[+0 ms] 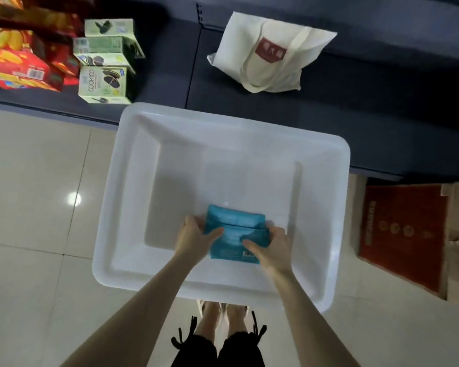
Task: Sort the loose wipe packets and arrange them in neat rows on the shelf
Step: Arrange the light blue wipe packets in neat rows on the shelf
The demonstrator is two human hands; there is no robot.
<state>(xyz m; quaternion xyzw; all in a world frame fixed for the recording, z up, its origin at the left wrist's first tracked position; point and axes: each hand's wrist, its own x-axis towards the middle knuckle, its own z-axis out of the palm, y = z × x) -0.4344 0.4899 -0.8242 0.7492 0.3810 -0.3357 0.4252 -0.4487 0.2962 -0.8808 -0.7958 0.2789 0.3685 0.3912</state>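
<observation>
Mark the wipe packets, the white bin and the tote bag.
wipe packets [236, 225], head view, teal top face.
white bin [223, 125], head view, far rim.
tote bag [236, 41], head view, cloth left of red label.

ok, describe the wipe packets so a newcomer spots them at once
Start at the big white tub in front of the dark shelf. Near its closest wall, the left hand and right hand grip a few teal wipe packets between them. They are the only coloured thing in the tub; the green cookie boxes sit on the shelf.
</observation>
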